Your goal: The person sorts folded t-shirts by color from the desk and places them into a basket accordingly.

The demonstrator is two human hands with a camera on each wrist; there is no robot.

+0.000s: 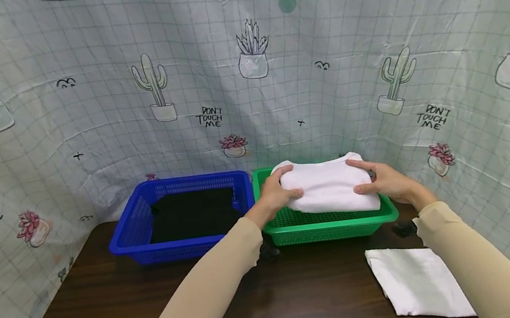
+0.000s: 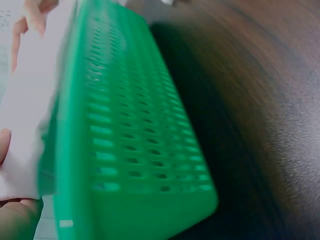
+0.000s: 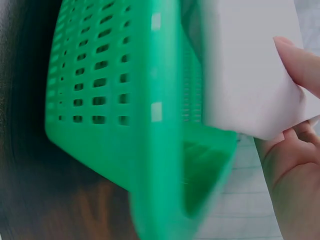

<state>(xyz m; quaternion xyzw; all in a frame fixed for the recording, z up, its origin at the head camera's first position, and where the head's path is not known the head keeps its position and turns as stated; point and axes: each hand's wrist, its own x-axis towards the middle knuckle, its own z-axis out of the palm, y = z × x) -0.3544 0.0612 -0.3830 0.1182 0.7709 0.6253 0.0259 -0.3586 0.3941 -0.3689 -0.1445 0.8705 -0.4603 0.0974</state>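
Observation:
In the head view my left hand (image 1: 275, 193) and right hand (image 1: 385, 182) grip a folded white garment (image 1: 327, 187) by its two ends. A neckline-like curve runs along its far edge. It is held over the green basket (image 1: 324, 232), overlapping the basket's opening. Thumbs lie on the near face of the cloth, with other fingers at its far edge and behind it. The right wrist view shows the right thumb (image 3: 300, 65) pressed on the white cloth, just beside the basket rim. Part of the left hand shows at the left wrist view's lower left corner.
A blue basket (image 1: 150, 246) stands left of the green one, with folded black cloth (image 1: 194, 214) inside. Another folded white cloth (image 1: 416, 283) lies on the dark wooden table (image 1: 298, 294) at the right, partly under the right forearm. A patterned curtain (image 1: 199, 42) hangs behind the baskets.

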